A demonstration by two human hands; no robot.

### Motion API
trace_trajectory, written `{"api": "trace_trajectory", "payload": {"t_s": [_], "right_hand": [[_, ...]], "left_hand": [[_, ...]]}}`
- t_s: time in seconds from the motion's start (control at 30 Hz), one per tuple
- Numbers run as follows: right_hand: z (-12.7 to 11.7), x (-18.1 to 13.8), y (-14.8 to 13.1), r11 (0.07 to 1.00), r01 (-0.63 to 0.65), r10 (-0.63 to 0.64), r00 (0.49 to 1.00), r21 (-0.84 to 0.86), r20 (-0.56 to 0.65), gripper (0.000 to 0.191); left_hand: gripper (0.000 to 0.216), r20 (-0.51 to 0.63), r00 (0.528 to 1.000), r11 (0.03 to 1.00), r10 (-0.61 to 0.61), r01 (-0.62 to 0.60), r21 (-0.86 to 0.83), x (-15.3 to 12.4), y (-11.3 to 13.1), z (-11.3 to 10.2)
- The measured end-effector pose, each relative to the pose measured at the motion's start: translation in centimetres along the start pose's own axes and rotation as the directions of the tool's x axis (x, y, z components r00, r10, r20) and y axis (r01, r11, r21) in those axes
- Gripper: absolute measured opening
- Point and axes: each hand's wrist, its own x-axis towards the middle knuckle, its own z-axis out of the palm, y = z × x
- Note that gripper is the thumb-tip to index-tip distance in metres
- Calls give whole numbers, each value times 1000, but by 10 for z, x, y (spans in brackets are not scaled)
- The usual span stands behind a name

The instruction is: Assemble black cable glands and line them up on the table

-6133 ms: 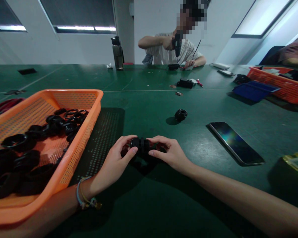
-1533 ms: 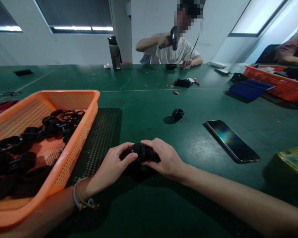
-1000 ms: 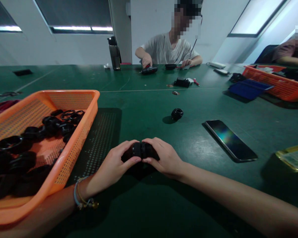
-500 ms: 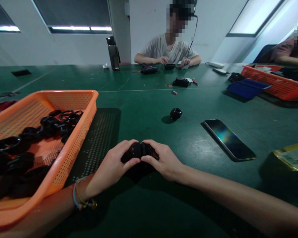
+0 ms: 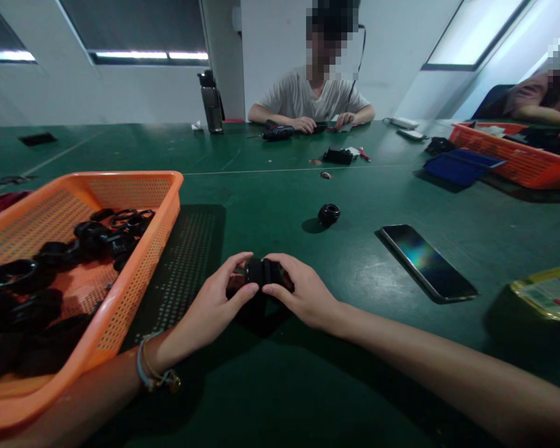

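Observation:
Both my hands grip one black round threaded part [image 5: 262, 271] just above the green table [image 5: 270, 199]. My left hand [image 5: 212, 305] wraps its left end, thumb and fingers closed round it. My right hand [image 5: 303, 295] closes over its right end. An orange basket [image 5: 135, 249] with several black rings and nuts stands to my left. Another small black round part [image 5: 328, 214] lies on the table beyond my hands.
A phone [image 5: 427, 261] lies face up to the right. A yellow-edged tray [image 5: 548, 292] sits at the far right. Across the table sits a person [image 5: 312, 99] with a tool [image 5: 277, 132], a bottle [image 5: 211, 102], a blue tray [image 5: 457, 167] and an orange basket [image 5: 518, 158].
My hands have kept hold of the black part, shifting their grip and lifting it slightly. The person opposite lowered the tool from head height and laid it on the table.

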Motion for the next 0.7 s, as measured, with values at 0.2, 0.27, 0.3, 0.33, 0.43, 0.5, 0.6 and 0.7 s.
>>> {"api": "trace_trajectory", "payload": {"t_s": [0.2,0.27,0.3,0.33,0.43,0.5,0.6,0.7], "right_hand": [[0,2,10,963,239,-241,971,-125,2,33],[0,2,10,954,267,-271,962,-135,-12,33],[0,2,10,950,278,-283,959,-139,-19,32],[1,2,10,947,289,-296,955,-142,-25,31],[1,1,9,931,333,-342,939,-151,-33,29],[1,1,9,922,354,-364,930,-154,-40,29],[1,1,8,920,362,-371,928,-149,-39,29],[1,1,8,927,359,-362,932,-110,-3,29]], "left_hand": [[44,83,996,999,-33,35,-22,3,0,0],[44,70,997,997,-40,44,-61,5,1,1],[45,71,996,994,-46,53,-95,6,2,1],[45,77,995,989,-56,66,-131,6,3,1],[41,125,988,974,-88,111,-198,7,6,2],[39,157,984,973,-84,114,-199,6,8,1],[35,179,983,984,-45,75,-164,4,9,0],[33,183,983,994,-2,21,-103,1,7,0]]}}
